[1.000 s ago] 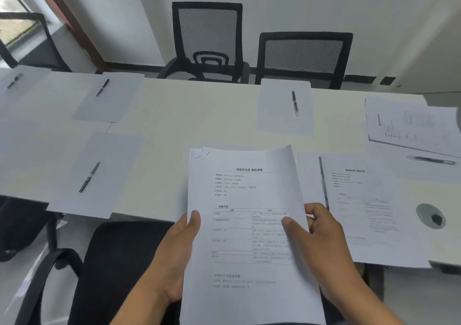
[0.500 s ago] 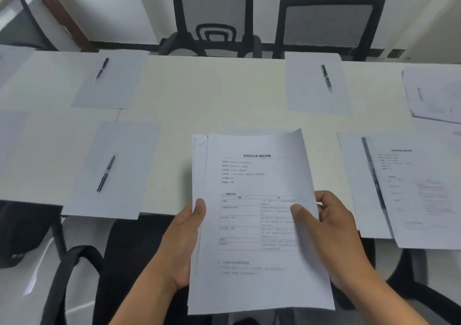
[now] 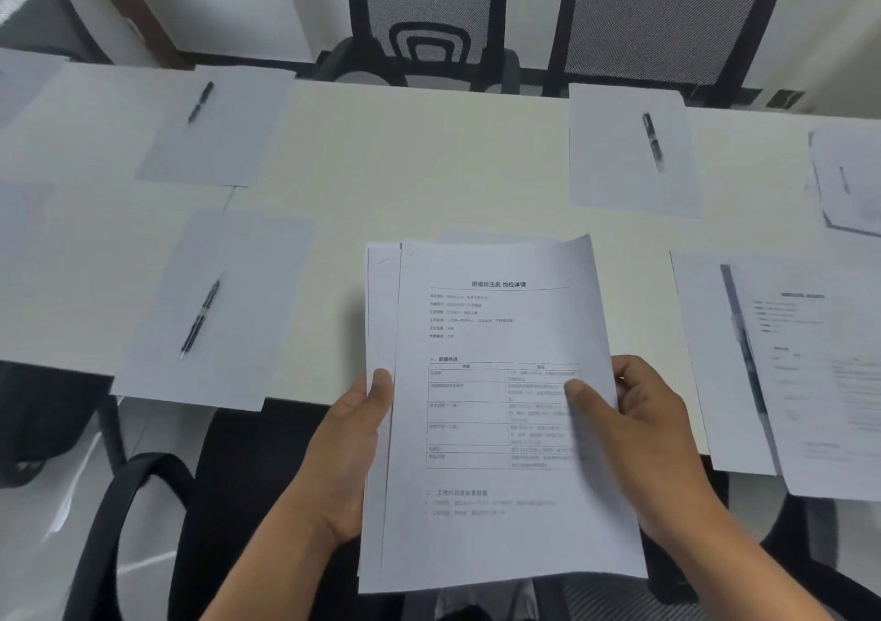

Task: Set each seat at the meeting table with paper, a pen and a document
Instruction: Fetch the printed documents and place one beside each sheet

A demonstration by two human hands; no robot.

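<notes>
White printed sheets, a thin stack of documents [image 3: 496,411] with a heading, a ruled grid and lines of small text, were held above the near edge of the pale, matte meeting table [image 3: 405,153]. The left hand [image 3: 355,453] gripped the stack's left edge, thumb on top; the right hand [image 3: 639,434] pinched the uppermost page, thumb pressed on its face and fingers curled behind, as if to peel one copy free.

As far as I could judge, the job was partly done. The near-right place [image 3: 801,382] already had a plain sheet, a pen and a printed document overlapping it, and a far-right pile [image 3: 848,177] looked alike, though blurred. Three places showed only a blank sheet with a slim black pen: near left [image 3: 200,320], far left [image 3: 202,102], and far middle-right [image 3: 652,141]. Those lacked documents. Two black mesh-backed office chairs [image 3: 662,24] stood behind the table's far side.
</notes>
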